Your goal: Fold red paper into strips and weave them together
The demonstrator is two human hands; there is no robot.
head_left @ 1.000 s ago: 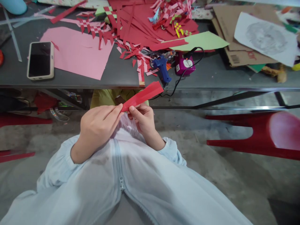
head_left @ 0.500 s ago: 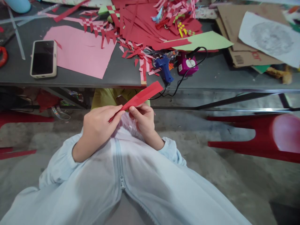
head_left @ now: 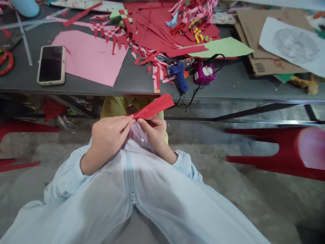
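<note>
A folded strip of red paper (head_left: 157,105) is held over my lap, just short of the table's front edge. My left hand (head_left: 109,134) pinches its near end, fingers closed together. My right hand (head_left: 154,130) grips its lower edge between thumb and fingers. The strip's far end points up and to the right, and its layers stand slightly apart there. My palms and some fingertips are hidden from this angle.
On the dark table (head_left: 88,88) lie a phone (head_left: 51,65), pink paper (head_left: 93,57), a heap of red paper (head_left: 152,27), a blue glue gun (head_left: 179,76), a purple box with a black cord (head_left: 204,73), cardboard (head_left: 266,64) and orange-handled scissors (head_left: 7,62). A red stool (head_left: 286,149) stands right.
The red strip's far end has dipped slightly and its folds show wider apart. My right fingers have shifted a little along its edge. The whole view has moved slightly.
</note>
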